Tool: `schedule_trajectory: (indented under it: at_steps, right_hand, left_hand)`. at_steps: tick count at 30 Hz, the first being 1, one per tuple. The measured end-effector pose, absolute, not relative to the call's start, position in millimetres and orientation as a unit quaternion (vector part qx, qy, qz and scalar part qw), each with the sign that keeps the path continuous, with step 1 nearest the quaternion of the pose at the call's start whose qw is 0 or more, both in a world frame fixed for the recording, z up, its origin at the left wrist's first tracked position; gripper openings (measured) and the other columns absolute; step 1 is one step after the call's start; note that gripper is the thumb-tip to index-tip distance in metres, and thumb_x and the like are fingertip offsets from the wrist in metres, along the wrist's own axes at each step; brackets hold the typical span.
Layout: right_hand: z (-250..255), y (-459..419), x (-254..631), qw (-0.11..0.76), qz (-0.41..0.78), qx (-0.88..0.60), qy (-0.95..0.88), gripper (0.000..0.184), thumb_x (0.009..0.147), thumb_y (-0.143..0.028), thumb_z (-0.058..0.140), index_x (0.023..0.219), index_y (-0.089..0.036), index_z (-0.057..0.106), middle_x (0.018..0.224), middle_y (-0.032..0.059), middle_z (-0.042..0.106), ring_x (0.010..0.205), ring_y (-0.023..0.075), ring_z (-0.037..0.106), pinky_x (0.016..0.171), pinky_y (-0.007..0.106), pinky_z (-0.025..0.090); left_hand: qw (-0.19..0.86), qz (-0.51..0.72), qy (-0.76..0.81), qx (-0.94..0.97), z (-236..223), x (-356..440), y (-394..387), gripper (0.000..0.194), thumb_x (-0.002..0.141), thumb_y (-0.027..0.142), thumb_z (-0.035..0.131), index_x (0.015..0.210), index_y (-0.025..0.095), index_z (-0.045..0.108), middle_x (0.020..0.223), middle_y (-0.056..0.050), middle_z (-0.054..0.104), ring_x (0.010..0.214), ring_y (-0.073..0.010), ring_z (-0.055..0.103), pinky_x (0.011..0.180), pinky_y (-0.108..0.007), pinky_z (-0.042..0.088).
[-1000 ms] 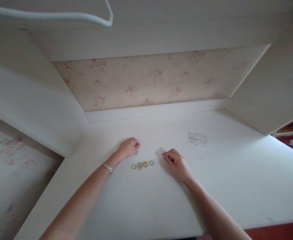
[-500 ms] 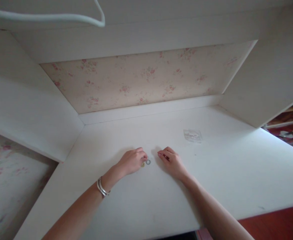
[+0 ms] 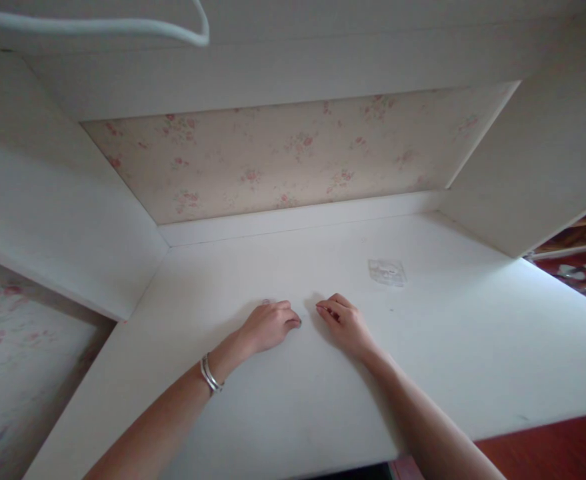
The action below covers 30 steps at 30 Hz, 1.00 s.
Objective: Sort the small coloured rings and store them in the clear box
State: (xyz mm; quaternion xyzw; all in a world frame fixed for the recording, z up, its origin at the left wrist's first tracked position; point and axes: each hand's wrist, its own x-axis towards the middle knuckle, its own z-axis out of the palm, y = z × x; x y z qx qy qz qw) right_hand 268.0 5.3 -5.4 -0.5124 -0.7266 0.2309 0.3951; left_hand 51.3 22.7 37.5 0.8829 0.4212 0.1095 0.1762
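My left hand (image 3: 271, 325), with a silver bangle (image 3: 209, 373) at its wrist, rests low over the white tabletop (image 3: 293, 407). Its fingertips are closed on a small grey-green ring (image 3: 300, 323), of which only an edge shows. Just behind its knuckles lies a small clear or pale loop (image 3: 266, 302), partly hidden. My right hand (image 3: 343, 321) is close by on the right, thumb and forefinger pinched together. Whatever is between them is too small to make out. Beyond it lies a clear plastic bag (image 3: 387, 273) with something pale inside.
A low white ledge (image 3: 303, 217) and flowered wallpaper (image 3: 253, 160) close off the back. White side panels (image 3: 513, 160) stand left and right. A white curved bar (image 3: 97, 27) crosses the upper left. Red flooring (image 3: 553, 437) shows past the front right edge.
My left hand has shifted slightly right and covers most of the grey ring. The yellowish piece beside the ring is out of sight. My right hand has barely moved.
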Motion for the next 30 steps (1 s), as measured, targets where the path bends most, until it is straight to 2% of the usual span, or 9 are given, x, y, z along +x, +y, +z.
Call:
schedule_trajectory:
  at_steps: [5, 9, 13, 18, 23, 30]
  right_hand:
    - [-6.1, 4.8, 268.3, 0.394, 0.233, -0.514, -0.725, 0.03, 0.092, -0.037, 0.044, 0.09, -0.02, 0.069, 0.081, 0.004, 0.058, 0.062, 0.0105, 0.052, 0.06, 0.024, 0.043]
    - [-6.7, 6.6, 263.2, 0.395, 0.245, -0.511, -0.723, 0.027, 0.091, -0.035, 0.046, 0.09, -0.02, 0.068, 0.082, 0.0033, 0.058, 0.062, 0.0103, 0.053, 0.059, 0.023, 0.043]
    - [4.5, 15.9, 242.0, 0.344, 0.251, -0.482, -0.765, 0.023, 0.091, -0.032, 0.048, 0.09, -0.022, 0.069, 0.085, 0.0032, 0.06, 0.065, 0.0102, 0.055, 0.063, 0.023, 0.043]
    - [25.2, 40.7, 197.8, 0.224, 0.197, -0.446, -0.844, 0.021, 0.089, -0.031, 0.051, 0.101, -0.026, 0.068, 0.099, 0.0029, 0.061, 0.077, 0.0112, 0.059, 0.071, 0.023, 0.043]
    - [27.6, 64.5, 165.2, 0.113, 0.131, -0.424, -0.889, 0.021, 0.09, -0.032, 0.05, 0.094, -0.031, 0.071, 0.098, 0.0011, 0.061, 0.073, 0.0117, 0.059, 0.064, 0.023, 0.04]
    - [15.2, 69.0, 154.0, 0.096, 0.086, -0.404, -0.906, 0.019, 0.09, -0.024, 0.051, 0.088, -0.026, 0.07, 0.096, 0.0033, 0.061, 0.081, 0.0139, 0.059, 0.067, 0.023, 0.041]
  left_hand:
    - [0.237, 0.273, 0.515, 0.777, 42.0, 21.9, 32.6, 0.031, 0.089, 0.04, 0.046, 0.091, 0.019, 0.069, 0.083, -0.003, 0.065, 0.073, -0.0145, 0.057, 0.07, -0.025, 0.043]
    - [0.29, 0.347, 0.6, 0.659, 29.5, -11.8, 24.9, 0.035, 0.084, 0.046, 0.051, 0.092, 0.016, 0.068, 0.083, -0.004, 0.068, 0.073, -0.016, 0.058, 0.068, -0.026, 0.044]
    - [0.339, 0.354, 0.622, 0.611, 15.0, -31.8, 11.1, 0.038, 0.08, 0.049, 0.054, 0.091, 0.016, 0.069, 0.083, -0.004, 0.07, 0.076, -0.018, 0.061, 0.071, -0.028, 0.046]
    - [0.363, 0.341, 0.616, 0.61, 10.0, -35.0, 9.8, 0.036, 0.079, 0.048, 0.054, 0.091, 0.016, 0.069, 0.087, -0.004, 0.07, 0.079, -0.0178, 0.062, 0.073, -0.028, 0.046]
    - [0.364, 0.34, 0.589, 0.636, 3.2, -39.6, 11.7, 0.035, 0.081, 0.047, 0.052, 0.091, 0.017, 0.069, 0.088, -0.004, 0.071, 0.079, -0.0179, 0.063, 0.074, -0.028, 0.047]
    - [0.372, 0.335, 0.587, 0.636, 2.1, -44.8, 12.5, 0.035, 0.082, 0.045, 0.051, 0.093, 0.017, 0.069, 0.088, -0.004, 0.071, 0.079, -0.0182, 0.063, 0.073, -0.028, 0.047]
